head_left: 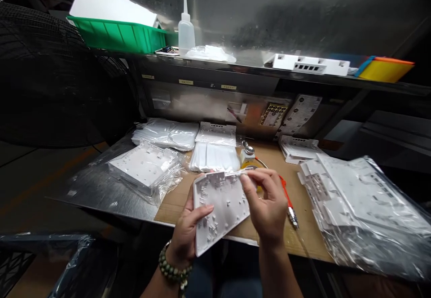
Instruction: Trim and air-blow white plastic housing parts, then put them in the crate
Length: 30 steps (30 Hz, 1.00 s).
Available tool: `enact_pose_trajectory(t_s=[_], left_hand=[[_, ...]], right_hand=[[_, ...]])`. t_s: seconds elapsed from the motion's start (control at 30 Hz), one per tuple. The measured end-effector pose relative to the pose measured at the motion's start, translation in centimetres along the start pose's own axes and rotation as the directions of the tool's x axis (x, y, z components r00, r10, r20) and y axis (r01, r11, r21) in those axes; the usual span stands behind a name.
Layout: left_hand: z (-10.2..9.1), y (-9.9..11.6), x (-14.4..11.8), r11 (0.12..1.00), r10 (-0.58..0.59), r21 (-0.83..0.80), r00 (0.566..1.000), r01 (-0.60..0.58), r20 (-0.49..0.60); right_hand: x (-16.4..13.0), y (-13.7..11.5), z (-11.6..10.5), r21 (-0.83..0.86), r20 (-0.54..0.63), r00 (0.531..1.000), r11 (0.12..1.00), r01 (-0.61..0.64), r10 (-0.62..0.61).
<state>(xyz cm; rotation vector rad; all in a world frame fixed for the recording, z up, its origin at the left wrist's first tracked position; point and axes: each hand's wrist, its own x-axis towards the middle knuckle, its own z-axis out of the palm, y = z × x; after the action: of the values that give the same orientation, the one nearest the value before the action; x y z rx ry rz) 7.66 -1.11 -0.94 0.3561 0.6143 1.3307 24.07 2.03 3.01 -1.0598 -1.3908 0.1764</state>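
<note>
A white plastic housing panel (pixel 224 208) is tilted up before me, its inner side with small posts and slots facing me. My left hand (pixel 188 219) grips its left edge, thumb lying on the inner face and fingers behind. My right hand (pixel 267 194) pinches the panel's upper right corner between thumb and fingers; whether a small part is also in that pinch is hidden. Just behind the panel stands a small dispenser bottle (pixel 248 154) with a metal top. Beside my right wrist lies an orange-red air gun (pixel 289 203) with a metal fitting.
Bagged white panels (pixel 144 161) lie at left, and a larger bagged stack (pixel 357 199) at right. Plastic bags (pixel 215 156) rest at the back of the cardboard (pixel 178 199). A shelf above holds a green bin (pixel 117 35) and a squeeze bottle (pixel 186 35). A large fan (pixel 60 73) stands left.
</note>
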Motion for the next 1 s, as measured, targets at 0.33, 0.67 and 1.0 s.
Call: enact_pose_trajectory(t_s=[0.33,0.67,1.0], left_hand=[[2.7,-2.5,0.8,0.921,0.271,0.224,0.938,-0.318,0.217],[3.1,-0.7,0.0,0.974,0.18,0.122,0.979,-0.191,0.096],[-1.8,3.1,0.4,0.996,-0.009,-0.094,0.999,0.005,-0.041]], right_hand=[[-0.1,-3.6,1.3,0.015,-0.063,0.995,0.996,0.084,-0.083],[1.9,2.2,0.8,-0.158,-0.11,0.993,0.987,0.027,-0.045],[3.6,17.7,-1.2,-0.666,0.111,0.861,0.68,-0.306,0.496]])
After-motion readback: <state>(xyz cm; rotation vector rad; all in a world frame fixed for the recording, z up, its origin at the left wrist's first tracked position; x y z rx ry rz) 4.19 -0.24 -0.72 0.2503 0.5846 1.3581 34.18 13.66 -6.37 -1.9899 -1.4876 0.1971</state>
